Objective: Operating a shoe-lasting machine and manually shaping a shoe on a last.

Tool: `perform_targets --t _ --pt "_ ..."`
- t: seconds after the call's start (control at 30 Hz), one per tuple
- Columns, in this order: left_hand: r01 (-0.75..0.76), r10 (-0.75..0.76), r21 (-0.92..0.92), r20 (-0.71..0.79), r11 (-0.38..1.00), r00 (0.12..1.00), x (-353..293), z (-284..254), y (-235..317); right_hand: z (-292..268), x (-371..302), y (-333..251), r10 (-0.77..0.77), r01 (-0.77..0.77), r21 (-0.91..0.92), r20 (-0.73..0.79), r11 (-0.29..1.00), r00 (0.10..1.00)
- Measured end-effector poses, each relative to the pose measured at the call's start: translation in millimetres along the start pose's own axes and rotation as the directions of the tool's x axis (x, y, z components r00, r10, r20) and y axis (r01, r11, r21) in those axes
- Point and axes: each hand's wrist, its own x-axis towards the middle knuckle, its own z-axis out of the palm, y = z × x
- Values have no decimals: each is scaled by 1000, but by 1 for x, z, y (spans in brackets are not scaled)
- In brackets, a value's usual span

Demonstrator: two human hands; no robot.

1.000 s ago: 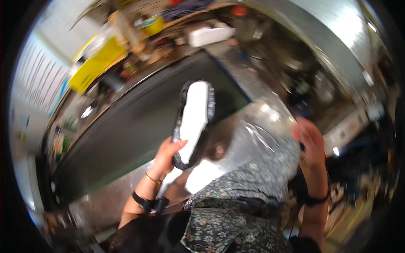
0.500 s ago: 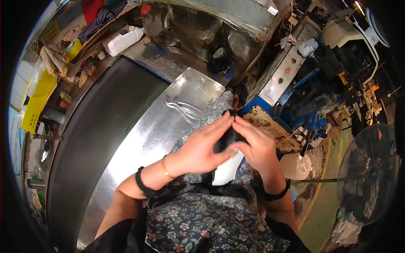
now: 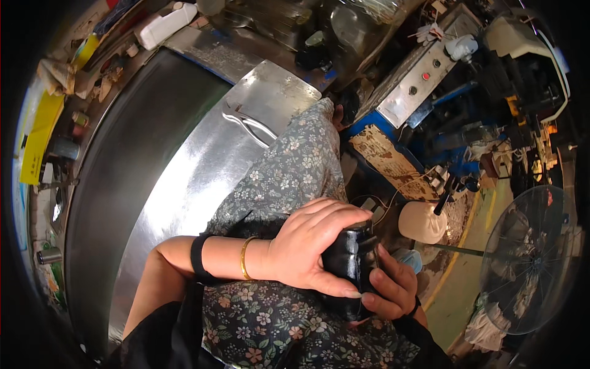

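Observation:
My left hand [image 3: 310, 246] is closed round a glossy black, rounded object [image 3: 348, 255], its fingers over the top and its thumb along the near side. Curled fingers of my right hand [image 3: 393, 289] press on the right side of the same object. It is held low in front of my body, over the flowered apron [image 3: 289, 320]; its underside is hidden, and I cannot make out its kind. Beyond my left arm, a silver plier-like tool [image 3: 251, 126] lies on the shiny metal sheet [image 3: 184, 190].
A dark belt-like surface [image 3: 117, 184] curves along the left of the metal sheet. At the right stand a control box with buttons [image 3: 409, 86], blue machinery, a pale plastic jug [image 3: 423, 222] and a large fan [image 3: 525, 264]. A white canister [image 3: 165, 26] lies at the far left.
Both hands have moved down and toward me, the right one sliding to the black object's right side. More of the black object shows. The white piece below it is out of sight.

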Motion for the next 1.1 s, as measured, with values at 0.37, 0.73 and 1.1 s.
perform_targets --t 0.37,0.73,1.1 --pt "336 -341 379 -55 862 938 54 -46 -44 129 11 63 810 -588 646 -84 487 580" --pt "563 -599 -293 -45 773 799 10 -43 -72 125 -5 88 738 -539 659 668 -525 98" --pt "483 -483 -52 -192 874 854 14 -37 -102 117 44 84 626 -536 -445 74 717 776"
